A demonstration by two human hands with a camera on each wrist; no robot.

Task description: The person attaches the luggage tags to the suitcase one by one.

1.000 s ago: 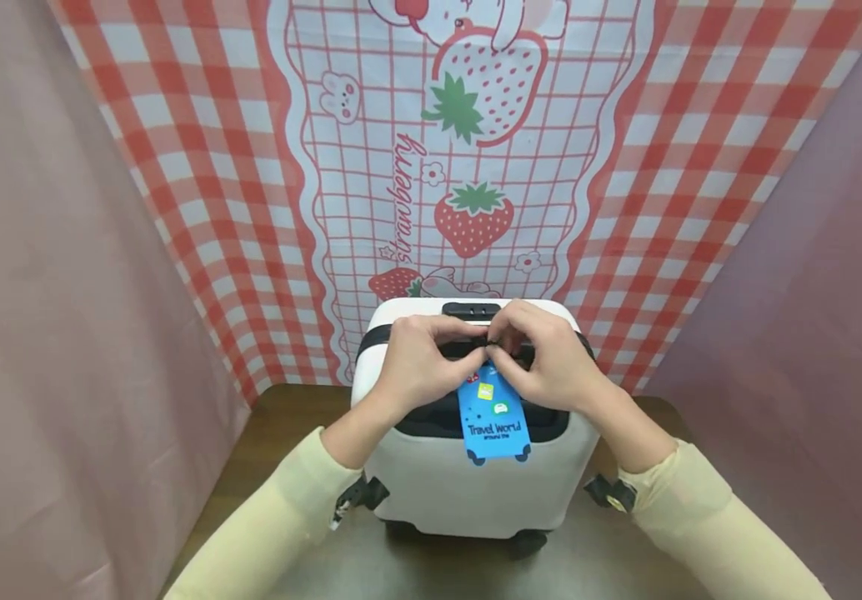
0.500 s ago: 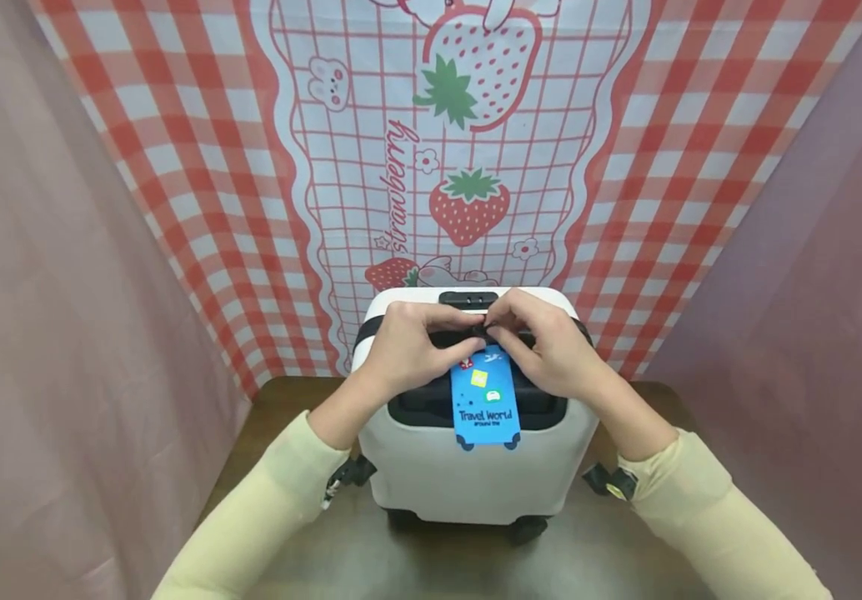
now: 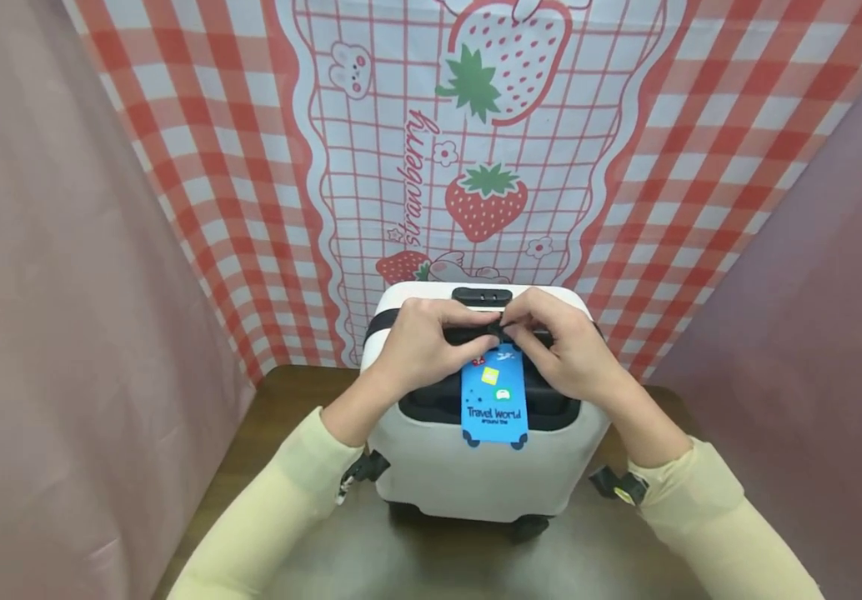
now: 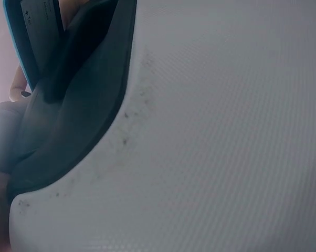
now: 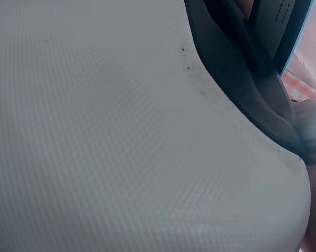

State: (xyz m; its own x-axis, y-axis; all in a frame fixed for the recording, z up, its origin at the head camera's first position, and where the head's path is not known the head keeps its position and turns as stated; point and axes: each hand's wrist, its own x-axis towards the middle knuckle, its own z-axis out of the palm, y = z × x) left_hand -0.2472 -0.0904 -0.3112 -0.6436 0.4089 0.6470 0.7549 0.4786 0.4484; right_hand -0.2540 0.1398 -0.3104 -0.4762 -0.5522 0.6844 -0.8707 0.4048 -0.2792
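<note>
A white suitcase (image 3: 476,471) stands upright in the head view, its black carry handle between the two hands. From the handle hangs a blue luggage tag (image 3: 493,400) printed "Travel World". My left hand (image 3: 431,343) and right hand (image 3: 564,343) meet above it, thumbs and forefingers pinching the tag's thin black strap (image 3: 504,328). Fingertips partly cover the strap, so how it is fastened cannot be told. In the left wrist view the tag (image 4: 41,37) shows a white label side; the right wrist view gives the tag (image 5: 276,31) from the other side.
Black combination lock (image 3: 482,297) sits on the suitcase top, and a black band (image 3: 382,322) runs around its upper part. The suitcase's black wheels (image 3: 530,527) rest on a brown wooden surface (image 3: 303,385). Behind hangs a strawberry-print cloth (image 3: 371,183); pink curtains (image 3: 78,333) flank both sides.
The tag, slightly slanted a second ago, now hangs straighter. Both hands keep pinching at the strap with small finger shifts. The head view has tilted and swung a little.
</note>
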